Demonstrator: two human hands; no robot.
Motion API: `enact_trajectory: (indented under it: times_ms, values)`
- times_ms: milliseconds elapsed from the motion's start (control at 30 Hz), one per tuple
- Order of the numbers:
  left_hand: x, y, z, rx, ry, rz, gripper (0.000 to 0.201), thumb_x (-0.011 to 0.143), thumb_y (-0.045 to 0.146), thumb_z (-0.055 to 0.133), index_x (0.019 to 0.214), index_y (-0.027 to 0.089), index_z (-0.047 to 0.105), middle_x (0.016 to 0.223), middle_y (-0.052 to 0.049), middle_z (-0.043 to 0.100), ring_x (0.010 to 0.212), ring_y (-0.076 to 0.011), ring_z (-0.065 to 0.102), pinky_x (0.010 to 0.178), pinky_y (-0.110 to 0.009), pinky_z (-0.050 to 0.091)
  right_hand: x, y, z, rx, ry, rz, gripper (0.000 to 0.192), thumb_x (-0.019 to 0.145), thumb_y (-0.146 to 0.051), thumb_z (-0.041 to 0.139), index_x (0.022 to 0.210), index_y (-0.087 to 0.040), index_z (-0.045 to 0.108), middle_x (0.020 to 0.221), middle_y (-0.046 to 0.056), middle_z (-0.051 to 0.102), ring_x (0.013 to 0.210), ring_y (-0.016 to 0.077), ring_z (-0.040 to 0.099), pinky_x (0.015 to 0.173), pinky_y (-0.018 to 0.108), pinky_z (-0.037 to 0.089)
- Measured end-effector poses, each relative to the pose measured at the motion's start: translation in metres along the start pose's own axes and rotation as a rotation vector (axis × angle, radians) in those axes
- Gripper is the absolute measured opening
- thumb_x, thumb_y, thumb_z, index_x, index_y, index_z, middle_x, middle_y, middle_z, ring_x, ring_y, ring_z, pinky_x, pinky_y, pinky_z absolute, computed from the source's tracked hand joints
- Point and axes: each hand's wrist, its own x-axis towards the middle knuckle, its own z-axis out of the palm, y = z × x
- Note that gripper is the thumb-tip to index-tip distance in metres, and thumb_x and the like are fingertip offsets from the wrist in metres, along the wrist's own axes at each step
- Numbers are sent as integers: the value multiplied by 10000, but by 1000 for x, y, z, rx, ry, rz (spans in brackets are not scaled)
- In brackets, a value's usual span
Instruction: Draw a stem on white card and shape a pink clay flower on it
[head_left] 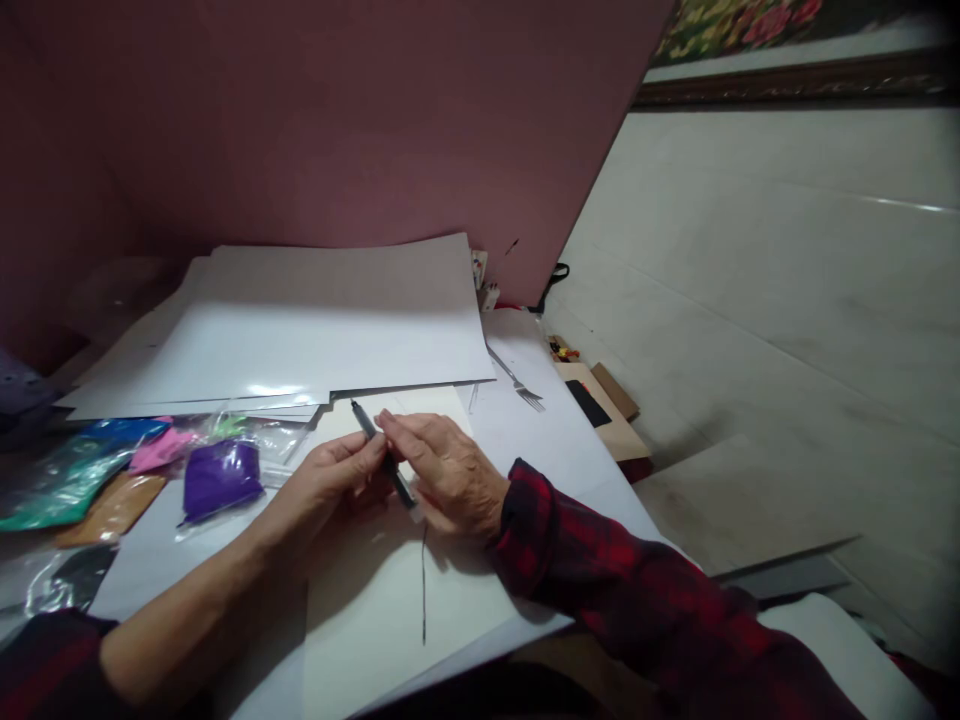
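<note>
Pen (382,455) pinched between both hands (397,475), fingertips together, wrists low over cream paper (375,610)

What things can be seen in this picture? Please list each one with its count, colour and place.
pen: 1, dark, held between both hands over the cream sheet
cream sheet: 1, cream with a dark line, under the hands
white sheets: a stack, count unclear, white, behind the hands
purple bag: 1, clear plastic with purple filling, left of the hands
other plastic bags: several, pink, green, blue, orange-brown and dark, far left
fork: 1, metal, right of the stack
cardboard pieces: a few, brown, at the table's right edge
wall: dull pink, behind the table
left hand: bare forearm, fingers on the pen
right hand: red-and-black checked sleeve, fingers on the pen
</note>
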Motion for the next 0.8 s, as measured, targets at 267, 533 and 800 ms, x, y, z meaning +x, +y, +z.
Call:
enact_trajectory:
  times_ms: [267,533,800]
  values:
    - [-2,11,1,44,55,35,406,828,474,629,604,154,520,541,27,447,449,-66,373,400,-176,318,1,67,-46,142,607,724,207,894,-296,542,1034,-164,616,909,68,683,739,147,626,642,291,518]
    - [-1,7,-2,153,48,-4,365,817,500,632,716,150,612,572,15,508,432,-59,395,386,-169,297,-21,84,-34,209,278,1041,209,845,-351,558,764,-170,622,666,7,646,506,106,544,500,232,425]
    - [-1,0,-2,230,-47,-53,372,813,505,633,701,154,587,530,34,472,385,-54,345,360,-182,259,-24,78,-22,-155,37,875,195,855,-294,558,748,-194,687,672,2,673,632,135,584,636,259,413]
